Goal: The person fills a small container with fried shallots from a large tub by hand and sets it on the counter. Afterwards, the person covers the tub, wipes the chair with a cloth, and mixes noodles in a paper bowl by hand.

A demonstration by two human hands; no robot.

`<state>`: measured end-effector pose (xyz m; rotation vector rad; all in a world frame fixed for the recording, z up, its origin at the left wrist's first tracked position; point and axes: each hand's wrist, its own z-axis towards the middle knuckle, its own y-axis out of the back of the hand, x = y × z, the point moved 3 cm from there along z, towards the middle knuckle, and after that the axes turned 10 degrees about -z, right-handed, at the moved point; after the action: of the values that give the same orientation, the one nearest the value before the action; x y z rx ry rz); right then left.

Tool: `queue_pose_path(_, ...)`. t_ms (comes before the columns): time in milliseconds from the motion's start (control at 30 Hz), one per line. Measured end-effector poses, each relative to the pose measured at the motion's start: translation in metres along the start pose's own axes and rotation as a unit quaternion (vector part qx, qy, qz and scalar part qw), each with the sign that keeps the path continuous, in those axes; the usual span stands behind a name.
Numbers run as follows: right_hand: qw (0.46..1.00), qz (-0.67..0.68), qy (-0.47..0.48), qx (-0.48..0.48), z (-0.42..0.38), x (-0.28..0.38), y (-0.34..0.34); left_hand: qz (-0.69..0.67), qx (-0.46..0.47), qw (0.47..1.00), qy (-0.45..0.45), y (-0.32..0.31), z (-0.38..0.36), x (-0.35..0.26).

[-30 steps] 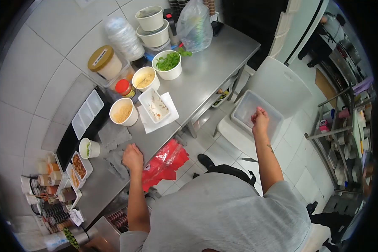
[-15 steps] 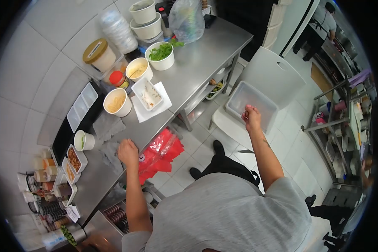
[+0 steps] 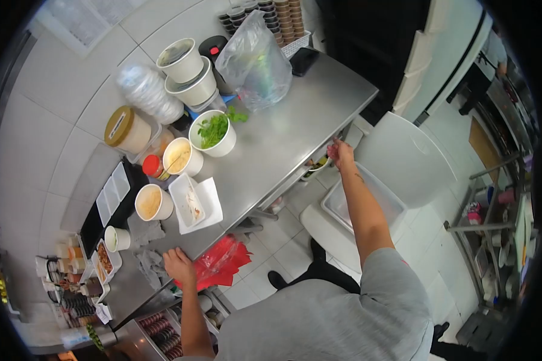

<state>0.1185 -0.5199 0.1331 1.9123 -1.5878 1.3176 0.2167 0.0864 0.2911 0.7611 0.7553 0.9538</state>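
Note:
My left hand (image 3: 179, 266) rests on the steel table's front edge beside a crumpled grey cloth (image 3: 152, 265), its fingers slightly apart and holding nothing. Above the white chair (image 3: 407, 157) and its clear plastic tub (image 3: 376, 198), my right hand (image 3: 340, 153) is near the table's edge with its fingers curled; what they hold, if anything, is too small to tell. Between my hands, on the table, a white tray (image 3: 188, 201) with food remnants sits on a white napkin (image 3: 209, 207). Red plastic packaging (image 3: 223, 263) hangs below the edge.
Bowls of green leaves (image 3: 214, 133) and yellow food (image 3: 179, 157) stand at the back of the table (image 3: 265, 162), near a clear plastic bag (image 3: 256, 66) and a dark phone (image 3: 304, 61). A metal shelf (image 3: 488, 227) stands at the right. Another person (image 3: 486, 66) is at the far right.
The view has shifted. My right hand has moved from over the tub towards the table's edge. My left hand has stayed at the table edge by the cloth, its fingers now less curled.

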Motion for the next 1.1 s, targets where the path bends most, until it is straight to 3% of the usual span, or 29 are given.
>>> queue_pose_path(133, 0.996, 0.023, -0.004, -0.089, 0.057, 0.005, -0.017, -0.005, 0.004, 1.0, -0.009, 0.005, 0.004, -0.009)
queue_pose_path(233, 0.99, 0.111, 0.042, -0.073, 0.065, 0.008, -0.024, 0.013, 0.009, 1.0, -0.007, 0.003, 0.004, -0.01)
queue_pose_path(267, 0.978, 0.191, 0.018, -0.083, 0.06, 0.01, -0.023, 0.02, 0.012, 1.0, -0.005, 0.001, 0.003, -0.008)
queue_pose_path(400, 0.991, -0.066, 0.094, -0.073, 0.007, 0.014, 0.013, 0.017, 0.022, 1.0, 0.003, -0.001, 0.002, -0.004)
queue_pose_path(600, 0.995, -0.096, 0.029, -0.008, -0.107, 0.002, 0.095, 0.022, 0.025, 0.999, -0.008, -0.002, 0.0, -0.001)
queue_pose_path(733, 0.989, -0.14, 0.047, 0.013, -0.145, 0.0, 0.114, 0.012, 0.019, 1.0, -0.016, 0.0, -0.001, -0.001)
queue_pose_path(900, 0.987, -0.143, 0.058, -0.034, -0.176, 0.017, 0.132, 0.007, 0.036, 0.998, -0.044, -0.001, 0.002, 0.002)
queue_pose_path(1000, 0.989, -0.112, 0.093, -0.037, -0.202, 0.056, 0.14, 0.012, 0.107, 0.994, -0.01, 0.0, 0.005, 0.007)
queue_pose_path(1100, 0.987, -0.074, 0.138, -0.029, -0.207, 0.09, 0.146, -0.006, 0.219, 0.971, 0.097, 0.008, -0.016, -0.02)
